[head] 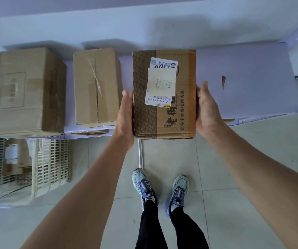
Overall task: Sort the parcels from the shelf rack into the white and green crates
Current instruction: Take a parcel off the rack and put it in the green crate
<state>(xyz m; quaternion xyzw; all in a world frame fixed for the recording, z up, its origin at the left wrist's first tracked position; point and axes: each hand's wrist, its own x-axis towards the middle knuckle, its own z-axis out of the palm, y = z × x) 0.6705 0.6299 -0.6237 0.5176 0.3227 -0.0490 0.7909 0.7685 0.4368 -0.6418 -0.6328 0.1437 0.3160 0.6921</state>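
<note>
A brown printed parcel (182, 112) with a white shipping label and a handwritten note sits between my two hands, its near end sticking out past the front edge of the shelf (249, 87). My left hand (125, 115) holds its left side. My right hand (207, 110) holds its right side. The fingers of both hands are hidden behind the box. Two plain cardboard parcels, a large one (25, 90) and a taped one (97, 85), stand on the shelf to the left. A white slatted crate (54, 162) sits on the floor at lower left with small parcels inside.
The right part of the shelf is bare apart from a small scrap (223, 82). A metal shelf post (140, 153) runs down just ahead of my shoes (162, 189). Pale floor tiles surround my feet. No green crate is in view.
</note>
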